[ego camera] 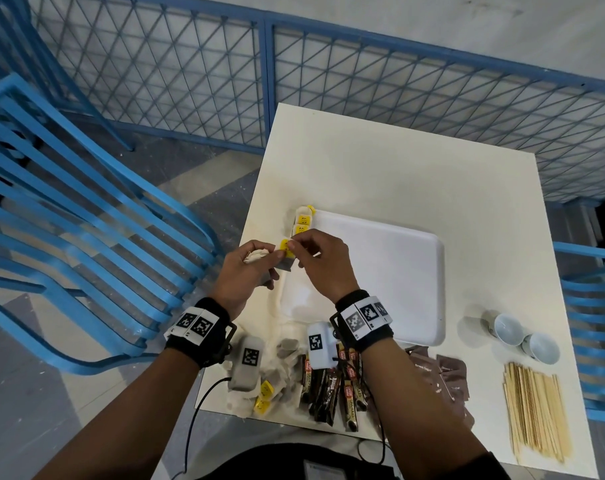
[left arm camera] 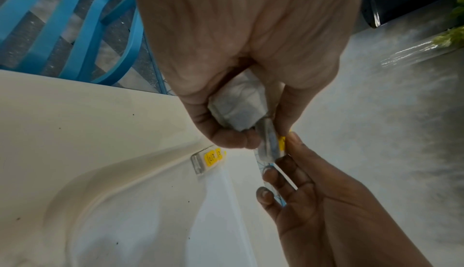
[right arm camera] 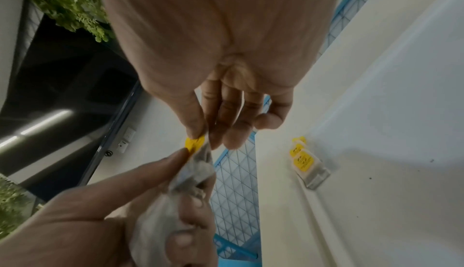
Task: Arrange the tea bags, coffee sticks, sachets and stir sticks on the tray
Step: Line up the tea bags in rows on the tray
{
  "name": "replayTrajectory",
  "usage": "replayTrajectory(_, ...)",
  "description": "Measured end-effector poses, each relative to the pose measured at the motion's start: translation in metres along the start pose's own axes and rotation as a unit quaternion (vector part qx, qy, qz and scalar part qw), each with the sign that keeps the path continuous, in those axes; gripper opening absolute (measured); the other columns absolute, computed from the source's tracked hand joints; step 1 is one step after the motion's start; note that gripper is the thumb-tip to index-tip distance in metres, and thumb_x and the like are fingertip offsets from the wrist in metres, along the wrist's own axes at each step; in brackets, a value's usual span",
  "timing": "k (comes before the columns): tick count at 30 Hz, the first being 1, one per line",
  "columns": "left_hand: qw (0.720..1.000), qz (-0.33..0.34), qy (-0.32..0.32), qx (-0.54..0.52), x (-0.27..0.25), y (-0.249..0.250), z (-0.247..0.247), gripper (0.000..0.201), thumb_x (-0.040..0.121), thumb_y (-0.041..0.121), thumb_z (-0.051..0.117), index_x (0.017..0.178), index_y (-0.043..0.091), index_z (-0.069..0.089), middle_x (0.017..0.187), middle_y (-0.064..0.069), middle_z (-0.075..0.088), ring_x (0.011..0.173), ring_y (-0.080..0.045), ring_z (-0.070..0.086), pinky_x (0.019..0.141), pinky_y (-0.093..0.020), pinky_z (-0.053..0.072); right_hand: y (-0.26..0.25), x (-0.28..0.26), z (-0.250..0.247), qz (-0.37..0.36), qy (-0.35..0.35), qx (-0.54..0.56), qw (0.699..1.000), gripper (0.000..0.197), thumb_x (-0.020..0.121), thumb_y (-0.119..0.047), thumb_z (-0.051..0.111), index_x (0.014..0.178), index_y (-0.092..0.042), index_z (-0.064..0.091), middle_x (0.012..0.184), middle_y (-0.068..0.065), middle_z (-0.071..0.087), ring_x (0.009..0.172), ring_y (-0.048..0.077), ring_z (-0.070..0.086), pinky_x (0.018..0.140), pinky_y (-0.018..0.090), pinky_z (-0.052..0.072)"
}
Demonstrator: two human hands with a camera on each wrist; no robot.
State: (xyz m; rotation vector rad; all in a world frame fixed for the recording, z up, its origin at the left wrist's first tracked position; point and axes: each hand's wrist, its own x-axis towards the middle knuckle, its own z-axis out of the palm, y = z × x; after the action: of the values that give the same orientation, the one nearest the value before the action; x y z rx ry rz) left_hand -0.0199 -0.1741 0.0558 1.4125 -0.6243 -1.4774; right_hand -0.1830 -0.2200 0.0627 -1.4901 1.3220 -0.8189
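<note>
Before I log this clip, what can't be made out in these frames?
- Head view: how many tea bags the left hand holds; its fingers cover the bundle.
- Head view: the tea bag pile and coffee sticks are partly behind the wrist cameras.
- Right wrist view: the grip of the right hand on the yellow tag is blurred.
- All views: tag print is too small.
</note>
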Motion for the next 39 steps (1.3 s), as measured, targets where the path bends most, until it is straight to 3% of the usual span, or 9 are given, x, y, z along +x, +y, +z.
replayTrajectory(4, 1.0, 0.0, 0.011, 0.011, 0.005, -0.002, 0.0, 0.01, 0.091, 0.007, 0.073, 0.096, 0.005, 0.065, 0.078, -0.012, 0.07, 0.06, -0.022, 0.059, 0.057, -0.033, 0.048, 0.005, -0.003, 0.0, 0.047, -0.03, -0.001, 0.998, 0.012, 0.091, -0.032, 0.072, 0.097, -0.022, 0.071, 0.085, -0.007, 0.073, 0.072, 0.013, 0.067, 0.073, 0.029, 0.056)
replayTrajectory(8, 0.999, -0.019, 0.02, 0.027, 0.011, -0.007, 0.001, 0.011, 0.089, 0.01, 0.076, 0.095, 0.007, 0.067, 0.076, -0.01, 0.07, 0.061, -0.022, 0.061, 0.056, -0.033, 0.05, 0.014, -0.007, 0.0, 0.068, -0.056, 0.009, 0.996, 0.011, 0.09, -0.023, 0.074, 0.09, -0.013, 0.069, 0.079, 0.001, 0.074, 0.063, 0.015, 0.069, 0.061, 0.016, 0.048)
replayTrajectory(14, 0.995, -0.084, 0.039, 0.031, 0.017, -0.019, -0.006, 0.026, 0.082, 0.014, 0.079, 0.102, 0.003, 0.067, 0.093, -0.01, 0.065, 0.066, -0.024, 0.062, 0.052, -0.033, 0.048, 0.046, 0.02, -0.007, 0.146, 0.019, -0.004, 0.989, 0.006, 0.088, -0.016, 0.074, 0.088, -0.014, 0.068, 0.077, 0.002, 0.071, 0.053, 0.006, 0.063, 0.056, 0.011, 0.045)
replayTrajectory(18, 0.995, -0.1, 0.017, 0.002, 0.018, -0.022, -0.014, 0.026, 0.084, 0.01, 0.064, 0.108, -0.001, 0.063, 0.087, -0.016, 0.062, 0.06, -0.026, 0.061, 0.049, -0.03, 0.045, 0.076, 0.048, 0.003, 0.176, 0.034, -0.089, 0.98, 0.017, 0.08, -0.03, 0.082, 0.085, -0.018, 0.071, 0.079, -0.003, 0.071, 0.07, 0.017, 0.066, 0.071, 0.024, 0.051)
replayTrajectory(21, 0.995, -0.085, 0.014, 0.041, 0.02, -0.023, -0.021, 0.016, 0.098, -0.002, 0.053, 0.113, -0.003, 0.058, 0.088, -0.019, 0.064, 0.063, -0.027, 0.062, 0.049, -0.032, 0.046, 0.084, 0.06, 0.014, 0.186, 0.002, -0.123, 0.975, 0.019, 0.079, -0.033, 0.083, 0.087, -0.019, 0.074, 0.074, -0.006, 0.067, 0.07, 0.011, 0.059, 0.061, 0.007, 0.039)
replayTrajectory(26, 0.995, -0.067, 0.013, 0.077, 0.022, -0.022, -0.027, 0.013, 0.099, 0.002, 0.057, 0.111, -0.003, 0.054, 0.092, -0.018, 0.071, 0.074, -0.029, 0.066, 0.052, -0.034, 0.048, 0.086, 0.062, 0.023, 0.176, 0.009, -0.166, 0.97, 0.009, 0.086, -0.025, 0.073, 0.093, -0.019, 0.072, 0.078, -0.004, 0.069, 0.077, 0.016, 0.059, 0.059, 0.007, 0.036)
replayTrajectory(29, 0.994, -0.07, 0.011, 0.08, 0.023, -0.022, -0.028, 0.015, 0.1, 0.003, 0.058, 0.111, -0.006, 0.055, 0.094, -0.018, 0.071, 0.075, -0.029, 0.067, 0.053, -0.034, 0.049, 0.085, 0.061, 0.021, 0.198, 0.042, -0.138, 0.97, 0.016, 0.083, -0.02, 0.076, 0.097, -0.015, 0.068, 0.081, -0.003, 0.067, 0.068, 0.004, 0.057, 0.057, -0.001, 0.035)
replayTrajectory(33, 0.994, -0.075, 0.005, 0.081, 0.022, -0.022, -0.028, 0.017, 0.1, 0.005, 0.059, 0.112, -0.006, 0.056, 0.095, -0.018, 0.072, 0.076, -0.029, 0.068, 0.055, -0.035, 0.05, 0.086, 0.059, 0.021, 0.216, 0.08, -0.103, 0.968, 0.022, 0.083, -0.02, 0.078, 0.099, -0.014, 0.064, 0.075, -0.008, 0.06, 0.066, -0.005, 0.052, 0.054, 0.0, 0.036)
replayTrajectory(39, 0.995, -0.075, -0.007, 0.061, 0.022, -0.022, -0.026, 0.011, 0.1, 0.004, 0.059, 0.108, -0.004, 0.059, 0.095, -0.019, 0.072, 0.076, -0.03, 0.066, 0.055, -0.035, 0.05, 0.085, 0.05, 0.021, 0.228, 0.082, -0.089, 0.966, 0.022, 0.082, -0.023, 0.077, 0.101, -0.017, 0.066, 0.077, -0.009, 0.063, 0.072, 0.008, 0.061, 0.063, 0.009, 0.045)
